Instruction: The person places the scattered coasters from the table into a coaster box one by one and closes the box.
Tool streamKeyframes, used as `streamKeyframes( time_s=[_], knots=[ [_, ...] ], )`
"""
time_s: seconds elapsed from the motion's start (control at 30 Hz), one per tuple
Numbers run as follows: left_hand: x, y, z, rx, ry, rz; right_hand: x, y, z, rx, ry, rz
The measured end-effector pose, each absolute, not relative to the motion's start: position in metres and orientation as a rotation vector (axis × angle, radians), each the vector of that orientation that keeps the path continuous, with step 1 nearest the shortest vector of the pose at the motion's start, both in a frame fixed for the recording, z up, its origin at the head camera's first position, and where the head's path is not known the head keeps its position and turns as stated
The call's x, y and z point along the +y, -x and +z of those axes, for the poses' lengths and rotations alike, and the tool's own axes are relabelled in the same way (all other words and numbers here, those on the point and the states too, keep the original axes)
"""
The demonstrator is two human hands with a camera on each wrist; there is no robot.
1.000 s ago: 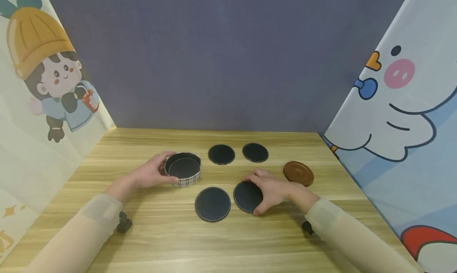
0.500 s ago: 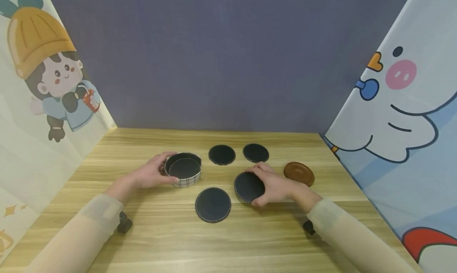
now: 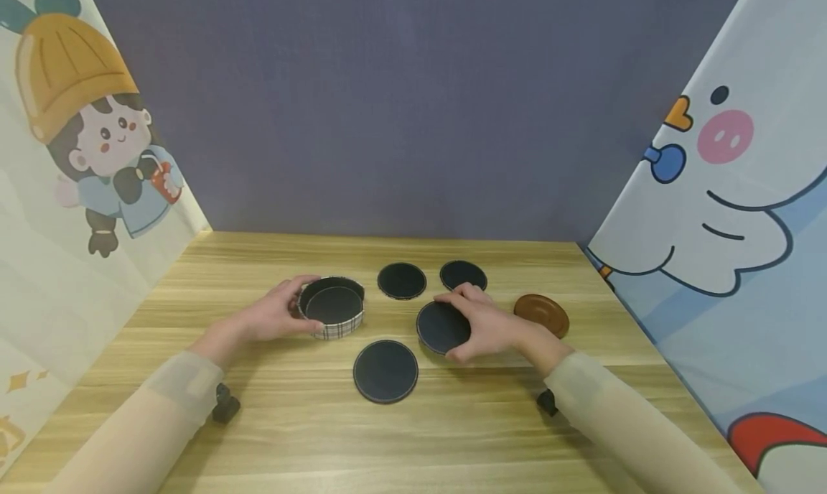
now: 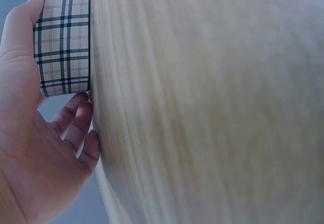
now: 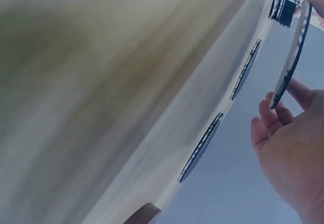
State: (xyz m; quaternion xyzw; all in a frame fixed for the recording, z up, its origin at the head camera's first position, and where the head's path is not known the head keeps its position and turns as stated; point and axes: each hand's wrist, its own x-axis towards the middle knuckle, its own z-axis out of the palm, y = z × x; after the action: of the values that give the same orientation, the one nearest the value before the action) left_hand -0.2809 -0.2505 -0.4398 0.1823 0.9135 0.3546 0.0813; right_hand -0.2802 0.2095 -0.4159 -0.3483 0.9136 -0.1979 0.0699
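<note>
My left hand (image 3: 291, 311) grips the side of a round plaid box (image 3: 332, 327) with a dark inside, which stands on the wooden table (image 3: 452, 436). In the left wrist view the thumb and fingers (image 4: 76, 118) wrap the plaid wall (image 4: 63, 37). My right hand (image 3: 474, 329) pinches a black round disc (image 3: 441, 327) by its edge and holds it tilted just above the table, to the right of the box. The right wrist view shows this disc (image 5: 291, 62) edge-on between the fingers (image 5: 271, 118).
One black disc (image 3: 385, 370) lies flat in front of the held one, and two more lie behind, left (image 3: 401, 280) and right (image 3: 462, 273). A brown disc (image 3: 541, 314) sits to the right. Cartoon panels wall both sides, with a grey wall behind.
My right hand has lifted the black disc off the table and carried it back and to the left, closer to the plaid box. My left hand has stayed on the box.
</note>
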Motion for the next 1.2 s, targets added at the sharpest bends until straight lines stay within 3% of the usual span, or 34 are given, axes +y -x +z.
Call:
streamKeyframes(
  time_s=[1.2],
  knots=[
    [-0.252, 0.280, -0.440, 2.716, -0.542, 1.081, 0.151, 0.306, -0.399, 2.747, 1.045, -0.514]
  ],
)
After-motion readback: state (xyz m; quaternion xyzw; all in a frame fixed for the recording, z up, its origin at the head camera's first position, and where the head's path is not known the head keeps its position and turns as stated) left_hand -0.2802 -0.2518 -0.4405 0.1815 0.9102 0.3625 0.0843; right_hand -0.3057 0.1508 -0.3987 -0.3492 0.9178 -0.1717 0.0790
